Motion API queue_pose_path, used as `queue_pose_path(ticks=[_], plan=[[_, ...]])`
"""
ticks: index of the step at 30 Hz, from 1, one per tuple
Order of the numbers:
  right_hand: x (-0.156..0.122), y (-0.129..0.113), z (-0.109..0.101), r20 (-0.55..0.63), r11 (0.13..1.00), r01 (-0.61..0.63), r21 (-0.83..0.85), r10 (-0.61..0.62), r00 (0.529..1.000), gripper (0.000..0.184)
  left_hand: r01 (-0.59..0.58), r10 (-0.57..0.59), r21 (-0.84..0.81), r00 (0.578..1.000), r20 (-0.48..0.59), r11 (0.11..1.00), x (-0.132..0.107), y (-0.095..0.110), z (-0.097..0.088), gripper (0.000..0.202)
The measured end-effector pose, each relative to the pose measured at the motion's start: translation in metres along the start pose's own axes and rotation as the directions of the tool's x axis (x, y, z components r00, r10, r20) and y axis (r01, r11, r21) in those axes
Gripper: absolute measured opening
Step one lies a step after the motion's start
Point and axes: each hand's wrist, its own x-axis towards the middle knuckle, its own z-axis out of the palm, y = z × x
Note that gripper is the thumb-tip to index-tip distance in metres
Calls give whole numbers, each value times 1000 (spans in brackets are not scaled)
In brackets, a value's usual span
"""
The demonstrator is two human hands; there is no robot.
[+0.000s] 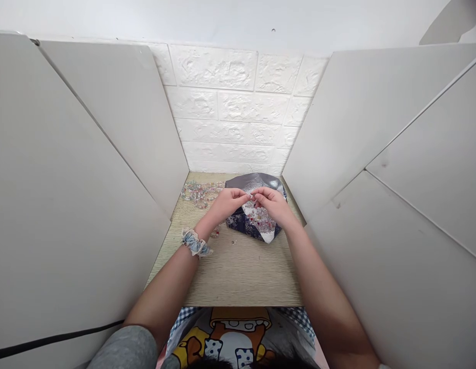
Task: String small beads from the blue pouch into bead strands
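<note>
over the wood-grain desk (241, 274), our left hand (227, 205) and right hand (272, 205) pinch narrowly together above loose beads (259, 215) on a navy patterned cloth (238, 225); anything between the fingertips (245, 196) is too small to tell. the beads look light, hard and slippery, best taken singly between the pads.

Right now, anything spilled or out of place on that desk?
Yes, slightly: a few loose beads lie on the wood-grain tabletop in front of the dark patterned pouch, with more just below the left hand. They sit apart from the bead pile in the pouch, so they look spilled.
</note>
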Motion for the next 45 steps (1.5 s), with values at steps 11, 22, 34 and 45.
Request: queue_pose_path(ticks=[11,22,34,45], plan=[[0,0,1,12,997,9,-76,-8,1000,18,12,-12,11,1000,-21,1000,1,-1,0,37],[-3,-3,6,-87,986,40,-161,-55,995,18,55,-54,-40,998,33,998,0,0,-2,40],[-3,-2,-2,-244,989,89,-122,-117,963,18,315,-74,-589,915,396,744,-3,5,-13,15],[8,10,-28,-595,829,206,520,179,783,20,6,-109,-746,990,-89,666,-6,1,-50,30]])
